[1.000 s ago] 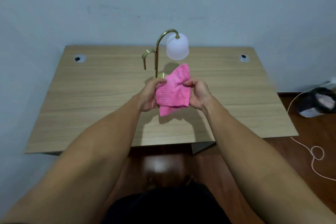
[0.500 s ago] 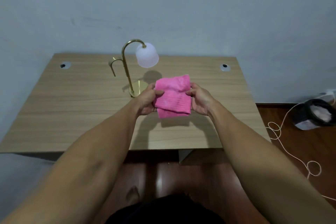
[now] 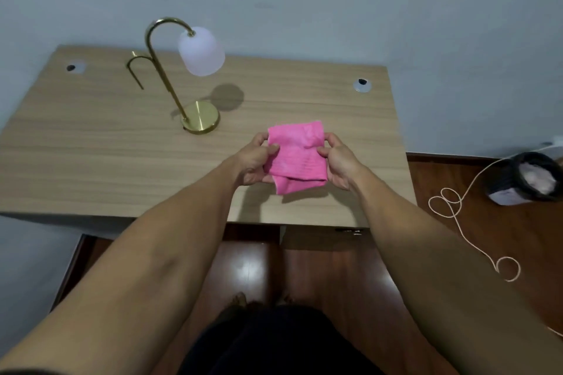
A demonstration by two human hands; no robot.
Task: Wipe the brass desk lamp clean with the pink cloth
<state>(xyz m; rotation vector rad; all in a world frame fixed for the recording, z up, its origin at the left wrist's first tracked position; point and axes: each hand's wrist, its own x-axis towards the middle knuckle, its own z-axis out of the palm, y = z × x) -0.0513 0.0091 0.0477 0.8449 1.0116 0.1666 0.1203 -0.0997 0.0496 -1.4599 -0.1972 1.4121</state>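
Note:
A folded pink cloth (image 3: 297,157) is held above the wooden desk (image 3: 91,146), pinched on its left edge by my left hand (image 3: 254,161) and on its right edge by my right hand (image 3: 338,163). The brass desk lamp (image 3: 199,120) stands upright to the left and farther back. It has a round brass base, a curved brass stem, a small side hook and a frosted white shade (image 3: 201,50). Neither hand touches the lamp.
Two round cable grommets sit in the desk's far corners, the left grommet (image 3: 73,67) and the right grommet (image 3: 362,84). On the floor at right lie a dark bin (image 3: 528,181) and a looping white cord (image 3: 451,207). A pale wall backs the desk.
The cloth has gone from loosely bunched to folded flatter between both hands. The view has shifted, so the lamp now appears left of my hands instead of behind them.

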